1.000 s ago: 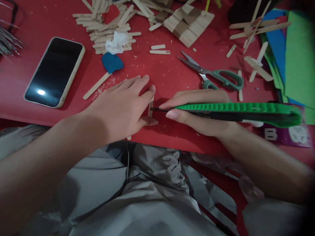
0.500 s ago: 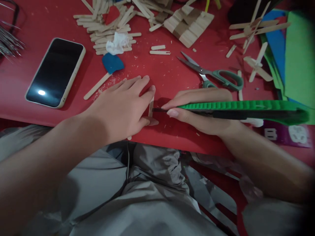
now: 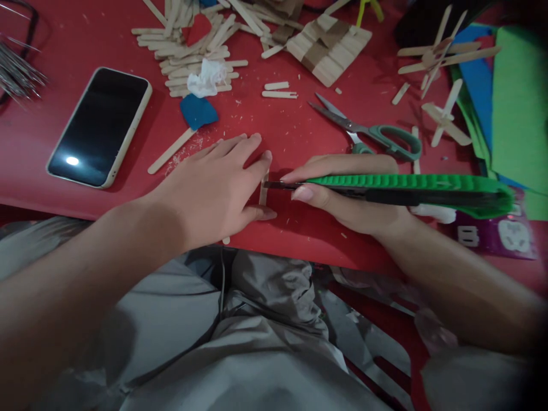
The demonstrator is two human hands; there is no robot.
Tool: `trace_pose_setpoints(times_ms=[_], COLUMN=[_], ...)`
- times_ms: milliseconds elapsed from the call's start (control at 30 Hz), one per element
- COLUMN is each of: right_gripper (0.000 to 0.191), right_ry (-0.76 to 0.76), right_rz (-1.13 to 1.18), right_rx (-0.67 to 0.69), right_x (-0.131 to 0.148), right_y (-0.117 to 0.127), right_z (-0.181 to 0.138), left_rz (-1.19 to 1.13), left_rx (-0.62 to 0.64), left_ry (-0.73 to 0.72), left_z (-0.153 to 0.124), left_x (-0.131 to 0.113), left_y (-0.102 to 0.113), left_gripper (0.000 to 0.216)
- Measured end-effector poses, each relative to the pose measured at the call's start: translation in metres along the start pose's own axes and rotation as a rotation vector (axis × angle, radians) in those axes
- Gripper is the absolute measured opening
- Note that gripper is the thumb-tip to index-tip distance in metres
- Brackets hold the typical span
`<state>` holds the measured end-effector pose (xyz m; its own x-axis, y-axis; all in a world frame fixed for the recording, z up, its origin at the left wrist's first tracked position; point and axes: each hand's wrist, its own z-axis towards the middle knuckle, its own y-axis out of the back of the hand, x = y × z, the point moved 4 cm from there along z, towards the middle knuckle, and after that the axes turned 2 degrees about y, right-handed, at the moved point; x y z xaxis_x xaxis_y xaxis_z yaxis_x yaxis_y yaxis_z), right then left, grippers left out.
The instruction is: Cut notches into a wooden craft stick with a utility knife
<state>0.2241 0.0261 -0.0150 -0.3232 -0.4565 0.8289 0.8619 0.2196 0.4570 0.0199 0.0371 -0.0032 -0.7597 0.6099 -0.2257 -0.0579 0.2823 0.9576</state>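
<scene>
My left hand [image 3: 214,185] lies palm down on the red table, its thumb and index finger pressing a wooden craft stick [image 3: 263,195] against the surface. Only a short length of that stick shows between the two fingertips. My right hand [image 3: 346,191] grips a green utility knife [image 3: 428,185] near its front end. The dark blade [image 3: 276,185] points left and its tip touches the stick. A pair of scissors [image 3: 363,125] with grey-green handles rests open just beyond my right hand. Near my left fingers, a loose craft stick [image 3: 171,151] lies beside a blue scrap [image 3: 198,111].
At the left lies a phone [image 3: 100,125], with thin metal wires [image 3: 19,71] behind it. A pile of craft sticks [image 3: 171,43] and a stick panel [image 3: 329,48] occupy the back. Coloured sheets [image 3: 520,103] and a purple package [image 3: 514,234] are at the right.
The knife and my right hand have shifted slightly left and up, so the blade tip reaches farther over the stick. My left hand stays pressed on the stick.
</scene>
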Motion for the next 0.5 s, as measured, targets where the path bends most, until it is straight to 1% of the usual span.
trace_pose_setpoints(times_ms=[100, 200, 367, 500], right_gripper=[0.008, 0.007, 0.015, 0.016], right_ry=[-0.017, -0.029, 0.029, 0.018], right_rz=[0.004, -0.009, -0.056, -0.099], right_rx=[0.016, 0.032, 0.047, 0.05], right_x=[-0.0017, -0.0022, 0.0016, 0.0007], right_y=[-0.0004, -0.0012, -0.0012, 0.0006], right_z=[-0.0003, 0.0004, 0.0027, 0.0032], left_rz=[0.005, 0.036, 0.055, 0.04], left_rx=[-0.02, 0.011, 0.039, 0.029], left_ry=[-0.015, -0.003, 0.029, 0.02], left_z=[0.0003, 0.0008, 0.001, 0.001], left_x=[0.0002, -0.0015, -0.0046, -0.0028], left_y=[0.0006, 0.0013, 0.0031, 0.0037], left_gripper=[0.067, 0.069, 0.072, 0.07])
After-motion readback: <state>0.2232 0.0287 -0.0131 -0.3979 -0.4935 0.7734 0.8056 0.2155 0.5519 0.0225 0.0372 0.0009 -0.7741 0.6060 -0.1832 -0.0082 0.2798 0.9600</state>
